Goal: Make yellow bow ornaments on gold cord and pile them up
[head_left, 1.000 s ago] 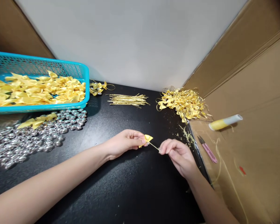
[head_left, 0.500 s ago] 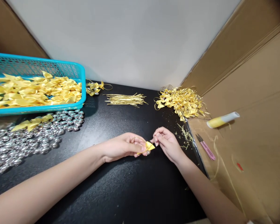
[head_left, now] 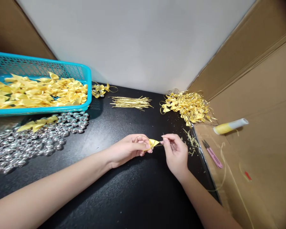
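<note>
My left hand [head_left: 130,149] is closed in a pinch on a small yellow ribbon bow [head_left: 153,143] just above the black table [head_left: 124,190]. My right hand [head_left: 175,152] is closed too, its fingertips pinching a thin gold wire tie [head_left: 160,143] that sticks out of the bow. The two hands almost touch at the bow. A small silver bead seems to hang under the bow, though it is too small to be sure.
A teal basket [head_left: 62,109] of yellow bows sits at the back left, with silver beads [head_left: 26,143] spread before it. Gold wire ties [head_left: 131,102] lie at the back, finished bows [head_left: 188,106] pile at the right. Pink snips [head_left: 212,154] and a yellow-white tube [head_left: 230,126] rest on cardboard [head_left: 264,133].
My right hand drew in from the right, rose beside the bow, and now pinches the wire close to it. The left hand kept its hold on the bow.
</note>
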Demonstrator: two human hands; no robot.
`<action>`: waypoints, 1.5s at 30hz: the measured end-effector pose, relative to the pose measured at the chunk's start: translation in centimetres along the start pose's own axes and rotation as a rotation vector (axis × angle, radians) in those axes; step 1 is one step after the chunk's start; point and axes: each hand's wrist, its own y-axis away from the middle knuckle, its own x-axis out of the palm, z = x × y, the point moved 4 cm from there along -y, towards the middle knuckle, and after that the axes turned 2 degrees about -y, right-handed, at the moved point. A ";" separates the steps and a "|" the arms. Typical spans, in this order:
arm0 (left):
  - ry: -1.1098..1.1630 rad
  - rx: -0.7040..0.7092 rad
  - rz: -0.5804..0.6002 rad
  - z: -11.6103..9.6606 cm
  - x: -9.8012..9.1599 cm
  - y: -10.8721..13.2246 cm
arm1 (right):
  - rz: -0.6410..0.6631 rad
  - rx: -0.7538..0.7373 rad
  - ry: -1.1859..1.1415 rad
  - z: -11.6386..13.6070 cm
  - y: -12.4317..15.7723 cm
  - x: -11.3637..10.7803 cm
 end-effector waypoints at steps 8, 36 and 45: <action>0.090 0.069 0.016 -0.3 0.2 0.0 | 0.111 -0.506 0.149 3.3 0.4 -0.2; -0.134 0.120 0.007 -0.2 -0.2 -0.1 | 0.156 -0.471 0.173 3.3 0.5 0.3; -0.148 0.119 0.006 -0.2 -0.1 0.0 | 0.169 -0.465 0.156 3.5 0.6 0.5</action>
